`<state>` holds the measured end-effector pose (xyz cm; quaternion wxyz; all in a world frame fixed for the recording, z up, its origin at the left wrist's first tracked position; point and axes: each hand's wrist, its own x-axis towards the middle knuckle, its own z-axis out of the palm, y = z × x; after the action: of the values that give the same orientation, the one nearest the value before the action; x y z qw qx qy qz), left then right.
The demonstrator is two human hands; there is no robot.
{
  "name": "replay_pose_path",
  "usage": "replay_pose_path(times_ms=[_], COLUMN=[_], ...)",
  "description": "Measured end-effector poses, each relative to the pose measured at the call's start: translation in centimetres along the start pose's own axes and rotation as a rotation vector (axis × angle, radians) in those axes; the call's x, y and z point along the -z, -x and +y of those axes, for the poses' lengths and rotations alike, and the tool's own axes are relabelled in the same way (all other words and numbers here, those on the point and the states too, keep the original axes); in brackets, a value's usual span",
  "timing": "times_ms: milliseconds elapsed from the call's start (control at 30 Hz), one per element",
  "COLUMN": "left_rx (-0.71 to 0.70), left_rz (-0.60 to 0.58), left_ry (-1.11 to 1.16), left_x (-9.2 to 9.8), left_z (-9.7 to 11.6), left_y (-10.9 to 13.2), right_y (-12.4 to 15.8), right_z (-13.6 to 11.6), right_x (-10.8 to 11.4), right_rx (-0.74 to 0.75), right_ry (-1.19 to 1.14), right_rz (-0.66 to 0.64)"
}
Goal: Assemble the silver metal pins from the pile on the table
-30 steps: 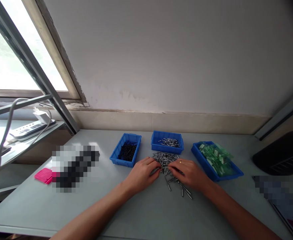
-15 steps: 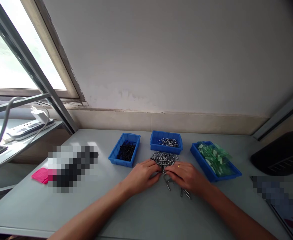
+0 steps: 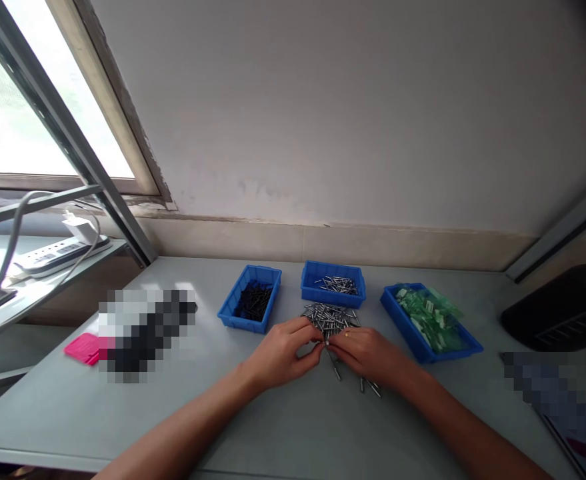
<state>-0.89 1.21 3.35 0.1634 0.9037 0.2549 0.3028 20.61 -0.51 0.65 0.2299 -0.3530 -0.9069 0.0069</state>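
My left hand [image 3: 289,350] and my right hand [image 3: 365,353] meet fingertip to fingertip at the near edge of a pile of silver metal pins [image 3: 329,320]. Both are closed in a pinch. A small bright metal end shows where the fingertips come together, apparently one silver pin held between them; most of it is hidden. Several loose pins lie on the table just below and under my right hand. Behind the pile stands a blue bin [image 3: 309,292] with more silver pins [image 3: 340,285] in it.
At the left is a blue bin [image 3: 231,317] of dark screw-like pieces [image 3: 253,302]. Another blue bin [image 3: 403,327], at the right, holds green plastic packets [image 3: 431,317]. A pink object [image 3: 83,349] lies far left; a black object [image 3: 557,310] stands far right. A power strip [image 3: 55,257] rests on the side shelf.
My fingertips have drawn together over the near edge of the pile, and the right hand has shifted slightly left. The bins stay where they were.
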Motion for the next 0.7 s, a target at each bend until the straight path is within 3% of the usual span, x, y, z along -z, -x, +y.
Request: replay_pose_path(times_ms=[167, 433, 700], left_rx=[-0.002, 0.165, 0.155], left_rz=[-0.004, 0.013, -0.197], left_ry=[0.038, 0.045, 0.086], left_x=[-0.1, -0.1, -0.5], left_z=[0.1, -0.2, -0.2], left_y=[0.0, -0.1, -0.1], right_y=[0.1, 0.0, 0.1], right_z=[0.0, 0.7, -0.4], right_x=[-0.1, 1.4, 1.5], right_rx=[0.006, -0.008, 0.059], right_ry=[-0.012, -0.047, -0.028], right_rz=[0.018, 0.132, 0.204])
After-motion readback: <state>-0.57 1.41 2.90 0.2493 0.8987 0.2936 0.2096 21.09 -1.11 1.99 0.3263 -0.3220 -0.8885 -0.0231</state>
